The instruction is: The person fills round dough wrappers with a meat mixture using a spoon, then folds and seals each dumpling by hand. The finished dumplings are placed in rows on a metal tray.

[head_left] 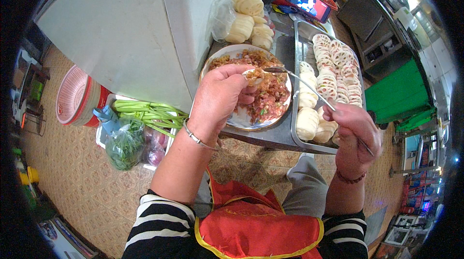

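My left hand holds a pale slice, probably lotus root, topped with filling, above a large plate of minced meat. My right hand grips the thin handle of a metal spoon, whose tip meets the filling on the slice. Right of the plate stands a metal tray. In it lie rows of lotus root slices with filling between them, and stacks of pale slices nearer me. Behind the plate, a plastic bag holds more pale slices.
A phone showing a video leans beyond the tray, before a red basket of greens. At lower left are a box with celery and bagged greens, and stacked colanders. A white cabinet-like panel stands left of the plate.
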The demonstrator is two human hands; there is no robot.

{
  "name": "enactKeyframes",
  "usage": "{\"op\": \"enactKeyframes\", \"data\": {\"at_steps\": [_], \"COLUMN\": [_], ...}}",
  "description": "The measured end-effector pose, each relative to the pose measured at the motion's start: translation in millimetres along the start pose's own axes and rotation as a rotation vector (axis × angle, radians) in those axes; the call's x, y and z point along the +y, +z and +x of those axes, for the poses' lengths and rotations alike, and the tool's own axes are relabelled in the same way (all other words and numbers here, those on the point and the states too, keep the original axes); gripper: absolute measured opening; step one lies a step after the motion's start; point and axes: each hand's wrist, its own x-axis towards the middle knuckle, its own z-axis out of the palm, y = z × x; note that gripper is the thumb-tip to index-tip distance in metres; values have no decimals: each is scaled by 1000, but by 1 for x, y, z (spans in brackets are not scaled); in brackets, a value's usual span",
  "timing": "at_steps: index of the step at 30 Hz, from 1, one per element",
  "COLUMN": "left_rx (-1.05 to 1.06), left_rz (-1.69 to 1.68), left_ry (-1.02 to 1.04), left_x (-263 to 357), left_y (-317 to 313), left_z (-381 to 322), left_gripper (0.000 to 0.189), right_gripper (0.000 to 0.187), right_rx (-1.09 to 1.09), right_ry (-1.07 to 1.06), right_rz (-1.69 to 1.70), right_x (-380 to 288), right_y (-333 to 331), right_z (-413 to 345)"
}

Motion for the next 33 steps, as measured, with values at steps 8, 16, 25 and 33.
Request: {"op": "enactKeyframes", "data": {"at_steps": [8, 16, 25, 33], "left_rx": [27, 6, -4, 9], "left_rz": [145, 202, 131, 172], "left_ry": [18, 73, 18, 37], "left_x": [9, 6, 4, 8], "left_y": [5, 3, 0, 5], "left_z": [-11, -9, -5, -14], "left_gripper": [29, 34, 31, 31], "right_gripper": [22, 14, 17, 23], "right_rx": [-105, -126, -8, -159], "right_ry": [-101, -62, 6, -121], "right_rz": [-13, -15, 64, -37], "right_x": [-2, 6, -1, -1], "right_y": [5, 5, 0, 5], "right_z": [1, 3, -4, 5]}}
